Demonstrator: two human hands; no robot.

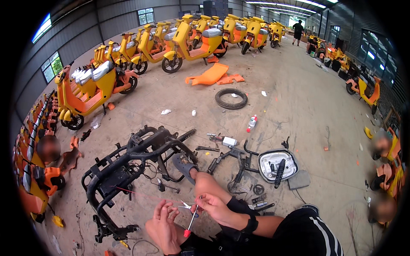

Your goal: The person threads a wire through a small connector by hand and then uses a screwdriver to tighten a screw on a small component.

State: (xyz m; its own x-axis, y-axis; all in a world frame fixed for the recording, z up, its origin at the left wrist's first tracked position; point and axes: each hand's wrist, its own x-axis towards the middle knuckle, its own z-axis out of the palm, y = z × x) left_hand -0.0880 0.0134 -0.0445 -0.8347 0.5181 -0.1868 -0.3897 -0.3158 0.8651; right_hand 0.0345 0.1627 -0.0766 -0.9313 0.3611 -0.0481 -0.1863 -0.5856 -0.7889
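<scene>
My right hand [215, 209] pinches the upper end of a thin metal rod with a red end [194, 218], perhaps a screwdriver; the red end points down. Beside its fingers is a small silver crossed shape [185, 205], like scissors; I cannot tell whether it is held. My left hand [164, 226] is just left of the rod, palm up, fingers apart and loosely bent, with nothing visible in them. A thin red wire [124, 189] stretches from the black scooter frame [128, 160] toward my hands. That frame lies on the floor to the left, by my shoe [184, 167].
Black metal brackets [245, 164], a white-rimmed tray [277, 164] with a shock absorber [279, 173], and a gear [258, 188] lie right of my leg. Farther off are a bottle [252, 123], a tyre [231, 98] and orange panels [209, 75]. Yellow scooters [188, 45] stand behind; a person [297, 32] is far back.
</scene>
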